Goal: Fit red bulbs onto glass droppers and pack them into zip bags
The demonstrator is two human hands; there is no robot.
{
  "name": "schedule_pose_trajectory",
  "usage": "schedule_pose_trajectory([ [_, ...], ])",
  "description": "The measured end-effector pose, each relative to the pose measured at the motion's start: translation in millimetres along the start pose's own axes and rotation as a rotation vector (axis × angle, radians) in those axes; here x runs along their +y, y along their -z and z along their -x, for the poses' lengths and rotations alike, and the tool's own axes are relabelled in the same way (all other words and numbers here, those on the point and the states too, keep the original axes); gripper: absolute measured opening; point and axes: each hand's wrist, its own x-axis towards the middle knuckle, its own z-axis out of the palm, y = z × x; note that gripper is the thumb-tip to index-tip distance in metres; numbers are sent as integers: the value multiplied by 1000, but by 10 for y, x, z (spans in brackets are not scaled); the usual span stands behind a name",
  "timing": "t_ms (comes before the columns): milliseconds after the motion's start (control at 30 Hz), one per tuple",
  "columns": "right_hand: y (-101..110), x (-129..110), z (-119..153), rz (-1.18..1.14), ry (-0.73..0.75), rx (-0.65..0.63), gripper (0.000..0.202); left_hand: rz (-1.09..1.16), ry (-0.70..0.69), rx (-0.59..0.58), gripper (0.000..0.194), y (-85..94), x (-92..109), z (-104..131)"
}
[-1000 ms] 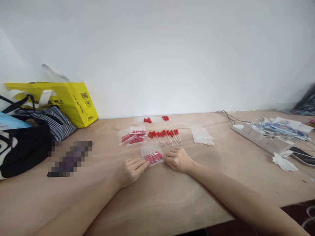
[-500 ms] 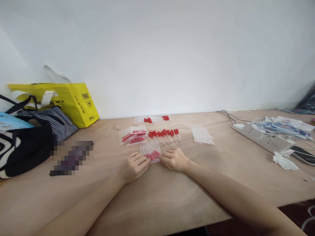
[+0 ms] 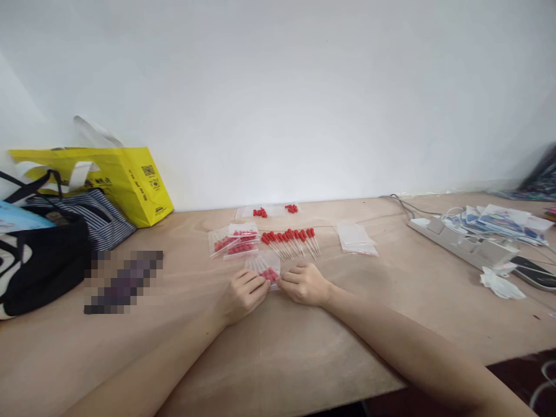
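Note:
A clear zip bag [image 3: 263, 262] holding several red-bulbed droppers lies on the table, bulbs toward me. My left hand [image 3: 247, 294] is closed on the near left part of the bag, its fingers covering some of the bulbs. Closed too, my right hand [image 3: 306, 284] grips the near right corner. Just beyond, loose droppers [image 3: 291, 238] with red bulbs and clear stems lie in a fanned row. Left of them is a pile of filled bags [image 3: 237, 242], showing red bulbs through the plastic.
Flat empty bags [image 3: 356, 238] lie to the right. More droppers [image 3: 275, 211] rest near the wall. A power strip [image 3: 460, 246] with cables, crumpled tissue [image 3: 501, 284] and a phone [image 3: 536, 273] are at right. A yellow bag [image 3: 130, 185] and a black bag [image 3: 47, 260] stand left.
My left hand has slid right along the bag's near edge, covering more of the red bulbs. The gap between my hands is narrower. The view has shifted slightly.

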Motion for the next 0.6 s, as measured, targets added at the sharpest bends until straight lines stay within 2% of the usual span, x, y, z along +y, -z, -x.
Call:
schedule_pose_trajectory([
  [300,90,-22,-53,56,57,75,23,-18,-48,38,14,-26,19,-31],
  [600,53,-27,-61,55,2,49,23,-45,-67,94,18,-7,44,-49],
])
